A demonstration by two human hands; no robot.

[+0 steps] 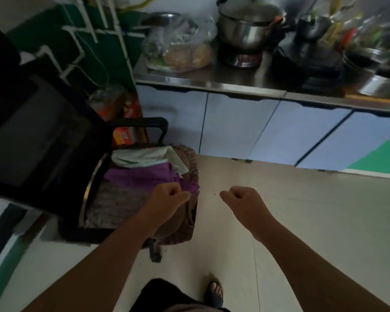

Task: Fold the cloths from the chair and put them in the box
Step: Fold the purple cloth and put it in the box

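A black office chair (38,131) stands at the left, its seat covered in brown fabric. On the seat lie a purple cloth (142,176) and a pale green-white cloth (140,157) behind it. My left hand (169,197) hovers over the seat's right edge beside the purple cloth, its fingers curled into a fist with nothing in them. My right hand (241,197) hangs over the bare floor to the right of the chair, also curled and holding nothing. No box shows in this view.
A steel counter (212,79) with pale blue cabinet doors runs along the back, carrying a pot (245,25), a plastic bag of food and dark utensils. Packets sit behind the chair. Light tiled floor (302,221) spreads to the right. My sandalled foot is at the bottom.
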